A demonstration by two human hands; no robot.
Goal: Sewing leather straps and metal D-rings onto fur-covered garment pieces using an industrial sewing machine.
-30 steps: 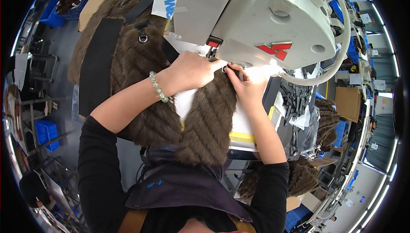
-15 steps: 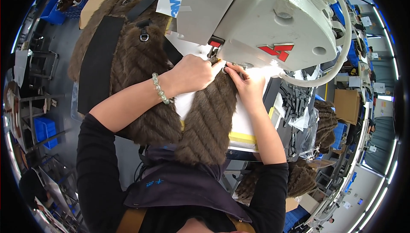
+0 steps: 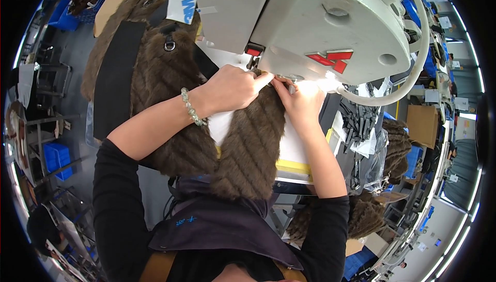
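My left hand [image 3: 232,90] is closed on the upper end of a brown fur strip [image 3: 250,147], its index finger stretched toward the needle area of a white sewing machine [image 3: 305,24]. Close by on the right, my right hand [image 3: 304,101] pinches the strip's top edge between thumb and fingers. The strip hangs over the near edge of the white work surface [image 3: 293,150]. Under my left forearm lies a larger brown fur piece [image 3: 168,75] with a wide black band [image 3: 119,75] and a metal ring [image 3: 169,45]. My fingertips partly hide the sewing spot.
A lamp glows beside the machine head, and a thick white hose [image 3: 398,93] curves around its right side. Black straps with hardware [image 3: 360,122] are heaped on the right. More fur pieces [image 3: 395,150] and a cardboard box [image 3: 422,126] stand beyond. A blue crate [image 3: 57,160] is at left.
The machine head appears slightly farther left as the view shifts. Both hands stay at the same end of the fur strip, with only small finger movement.
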